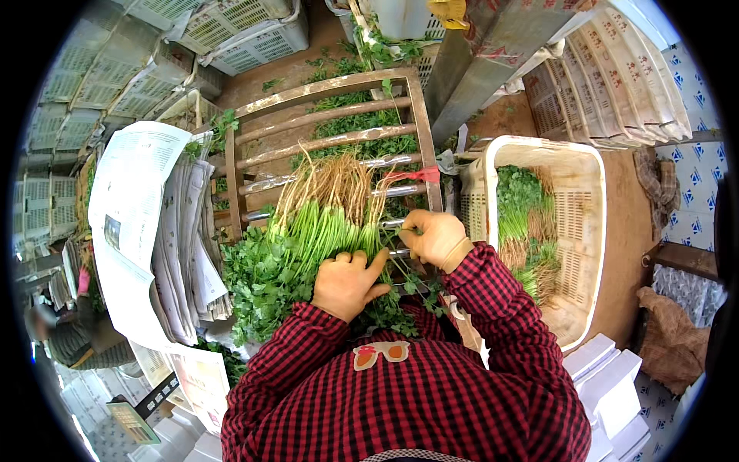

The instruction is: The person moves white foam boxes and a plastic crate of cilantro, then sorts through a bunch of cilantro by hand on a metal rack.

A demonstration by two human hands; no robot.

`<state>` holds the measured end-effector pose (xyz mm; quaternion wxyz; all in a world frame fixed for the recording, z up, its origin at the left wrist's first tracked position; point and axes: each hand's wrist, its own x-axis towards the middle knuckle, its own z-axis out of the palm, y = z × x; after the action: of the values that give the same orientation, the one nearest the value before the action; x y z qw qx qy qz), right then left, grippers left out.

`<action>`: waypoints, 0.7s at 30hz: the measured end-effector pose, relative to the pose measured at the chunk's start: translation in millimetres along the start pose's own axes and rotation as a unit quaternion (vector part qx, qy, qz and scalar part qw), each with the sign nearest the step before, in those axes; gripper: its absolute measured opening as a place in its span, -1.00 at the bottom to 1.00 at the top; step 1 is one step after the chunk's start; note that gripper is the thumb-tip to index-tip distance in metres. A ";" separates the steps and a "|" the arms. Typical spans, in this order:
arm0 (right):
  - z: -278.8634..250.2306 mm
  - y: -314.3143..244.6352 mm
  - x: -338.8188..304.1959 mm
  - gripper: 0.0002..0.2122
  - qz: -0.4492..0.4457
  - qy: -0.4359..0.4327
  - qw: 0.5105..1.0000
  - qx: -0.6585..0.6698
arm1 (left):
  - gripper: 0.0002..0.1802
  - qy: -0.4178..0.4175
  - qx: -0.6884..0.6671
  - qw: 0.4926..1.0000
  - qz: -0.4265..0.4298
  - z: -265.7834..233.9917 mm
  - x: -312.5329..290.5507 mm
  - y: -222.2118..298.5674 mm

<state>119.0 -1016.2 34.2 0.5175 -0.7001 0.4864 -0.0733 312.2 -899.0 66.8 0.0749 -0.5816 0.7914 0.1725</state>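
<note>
A thick bunch of leafy green stalks (pixel 319 227) with long brown roots lies on a slatted metal rack (pixel 400 146), roots pointing away from me, leaves at the near left. On the near part of the bunch is my left hand (pixel 346 285), in a thin yellowish glove, its fingers curled over the stalks with the thumb and forefinger apart. My right hand (pixel 436 240), gloved alike, is at the bunch's right edge. Its thumb and fingers pinch a thin green stalk, partly hidden. Loose leaves (pixel 385 312) hang below my hands.
Right of the rack stands a white plastic crate (pixel 596 231) with similar rooted greens inside. A stack of newspapers (pixel 173 246) sits at the left. A metal post (pixel 469 77) rises beyond the rack. Stacked crates (pixel 100 77) fill the far left. Another person (pixel 85 331) is at the left edge.
</note>
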 end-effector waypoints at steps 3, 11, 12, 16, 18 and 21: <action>-22.6 -10.6 17.8 -0.86 0.128 -0.051 0.960 0.242 | -0.28 0.008 0.011 1.000 0.004 7.7 2.2 -3.8; -41.5 11.6 34.5 -0.43 0.025 0.101 0.883 0.457 | -0.29 0.025 -0.002 1.000 -0.007 16.2 -1.0 -6.2; -31.4 8.4 28.8 -0.44 0.052 0.014 0.892 0.449 | -0.30 0.028 -0.004 1.000 -0.005 15.5 -0.9 -6.0; 34.0 8.2 30.0 -0.62 -0.071 0.082 0.992 -0.067 | -0.30 0.029 -0.003 1.000 -0.002 13.7 2.8 -4.5; 37.9 17.3 50.2 -0.73 -0.036 0.067 0.997 -0.022 | -0.29 0.018 0.005 1.000 -0.007 14.6 3.4 -4.9; -13.5 5.0 62.1 -0.73 0.007 0.202 0.909 0.365 | -0.31 0.024 0.003 1.000 -0.002 15.9 0.0 -6.0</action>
<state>139.8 -1072.0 11.4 0.6282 -0.4293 0.5246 -0.3819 316.5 -894.8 51.0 0.0574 -0.5867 0.7925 0.1562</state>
